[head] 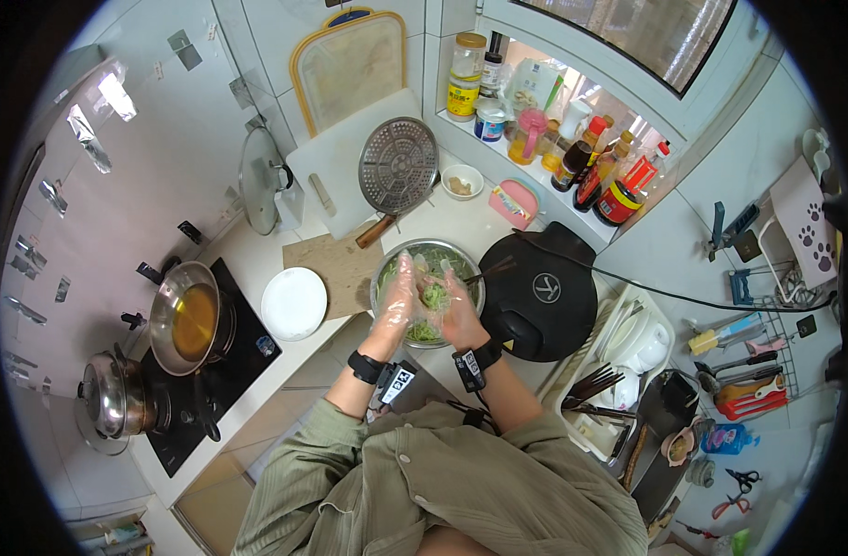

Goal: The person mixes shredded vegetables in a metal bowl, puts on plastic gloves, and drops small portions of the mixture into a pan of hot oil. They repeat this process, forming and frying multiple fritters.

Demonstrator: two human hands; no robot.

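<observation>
Both of my hands wear clear plastic gloves and are held over a stainless steel bowl [477, 271] of shredded green vegetable [420, 331]. My left hand [399, 295] is upright at the bowl's left side, and my right hand [457, 306] faces it from the right. Between the palms is a clump of the green shreds [435, 297]; whether the fingers grip it cannot be told. Chopsticks [493, 268] lean on the bowl's right rim. A white plate [294, 304] lies to the left, partly on a worn brown board [333, 267].
At the left, a pan of oil [194, 323] and a lidded pot [115, 396] stand on a black cooktop [240, 299]. A black round appliance [542, 295] adjoins the bowl's right side. Behind are a perforated strainer [399, 165] and a small white bowl [462, 182]. A dish rack [559, 389] stands right.
</observation>
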